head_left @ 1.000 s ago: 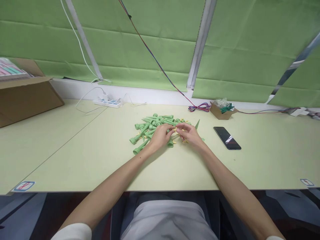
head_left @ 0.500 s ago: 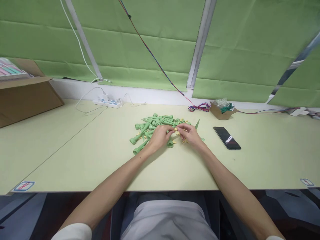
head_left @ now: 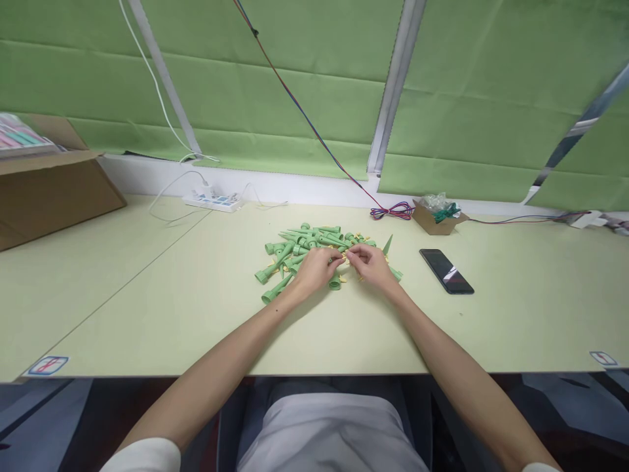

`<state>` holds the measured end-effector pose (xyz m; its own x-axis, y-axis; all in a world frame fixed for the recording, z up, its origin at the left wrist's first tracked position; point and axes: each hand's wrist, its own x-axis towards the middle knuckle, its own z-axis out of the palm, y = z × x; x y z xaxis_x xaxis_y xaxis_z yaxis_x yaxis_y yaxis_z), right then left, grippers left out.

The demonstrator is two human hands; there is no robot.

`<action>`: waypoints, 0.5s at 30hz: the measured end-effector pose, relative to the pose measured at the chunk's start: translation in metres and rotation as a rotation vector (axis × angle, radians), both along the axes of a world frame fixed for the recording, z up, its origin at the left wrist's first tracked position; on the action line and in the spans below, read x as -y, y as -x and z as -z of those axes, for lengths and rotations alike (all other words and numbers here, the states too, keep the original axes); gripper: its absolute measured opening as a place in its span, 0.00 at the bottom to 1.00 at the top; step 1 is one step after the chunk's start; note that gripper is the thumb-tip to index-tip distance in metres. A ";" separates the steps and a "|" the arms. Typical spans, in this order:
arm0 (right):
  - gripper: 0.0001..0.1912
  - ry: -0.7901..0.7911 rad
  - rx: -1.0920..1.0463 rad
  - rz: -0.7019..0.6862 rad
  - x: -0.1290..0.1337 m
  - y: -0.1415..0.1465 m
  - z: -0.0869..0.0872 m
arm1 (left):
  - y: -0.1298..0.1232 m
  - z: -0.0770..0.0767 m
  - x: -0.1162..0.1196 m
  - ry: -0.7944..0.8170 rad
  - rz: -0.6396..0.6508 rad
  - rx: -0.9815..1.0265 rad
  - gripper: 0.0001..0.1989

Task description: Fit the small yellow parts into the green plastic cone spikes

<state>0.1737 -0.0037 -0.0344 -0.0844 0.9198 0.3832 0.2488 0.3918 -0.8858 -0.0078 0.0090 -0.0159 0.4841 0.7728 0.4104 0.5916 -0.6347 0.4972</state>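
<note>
Spikes: green, tapered, cup-ended pieces, heaped loosely on the table in front of the person; most lie left of and beyond the left hand, several crossing one another; one cup end faces the near edge, just beside that hand.
Yellow pieces: small, scattered among and to the right of the green heap; a few show between the two hands.
Left hand: over the heap's near side, thumb and forefinger drawn together in a pinch; whether a yellow piece sits in it, one cannot tell.
Right hand: just beside the left, fingers curled, thumb and forefinger nearly meeting the left fingertips; its contents, if any, are too small to tell.
Tilted spike: just beyond the right hand, narrow end pointing away.
Phone: dark, flat on the table, right of the right hand and apart from it.
Rear edge: power strip at left; coiled wire near a small carton at right; green blinds behind.
Far left: large cardboard box, flap open.
</note>
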 end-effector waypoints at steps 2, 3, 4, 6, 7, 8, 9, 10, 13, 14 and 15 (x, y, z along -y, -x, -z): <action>0.18 0.005 -0.010 -0.001 0.000 0.000 0.000 | 0.000 -0.001 0.000 0.009 -0.004 -0.002 0.13; 0.18 0.007 -0.017 0.000 0.000 0.000 0.000 | 0.000 -0.001 0.001 0.014 -0.009 -0.002 0.13; 0.18 0.008 -0.023 0.003 0.000 0.000 0.000 | 0.000 -0.001 0.001 0.018 -0.014 -0.002 0.13; 0.18 0.009 -0.034 0.011 0.000 0.000 0.000 | 0.000 -0.001 0.001 0.021 -0.022 -0.003 0.13; 0.18 0.007 -0.039 0.019 -0.001 0.000 0.000 | 0.000 -0.001 0.001 0.021 -0.024 -0.005 0.12; 0.18 0.006 -0.042 0.030 -0.001 0.000 0.001 | 0.000 -0.002 0.001 0.019 -0.026 -0.008 0.12; 0.19 0.005 -0.046 0.043 -0.001 0.000 0.001 | 0.000 -0.002 0.001 0.018 -0.028 -0.011 0.12; 0.19 0.007 -0.052 0.059 -0.001 0.000 0.001 | 0.000 -0.002 0.002 0.017 -0.031 -0.015 0.12; 0.20 0.017 -0.072 0.100 -0.003 -0.002 0.002 | 0.000 -0.004 0.003 0.021 -0.047 -0.024 0.12; 0.20 0.019 -0.077 0.107 -0.003 -0.002 0.002 | 0.000 -0.004 0.004 0.023 -0.054 -0.023 0.13; 0.20 0.019 -0.082 0.113 -0.004 -0.002 0.003 | 0.001 -0.004 0.005 0.027 -0.062 -0.019 0.13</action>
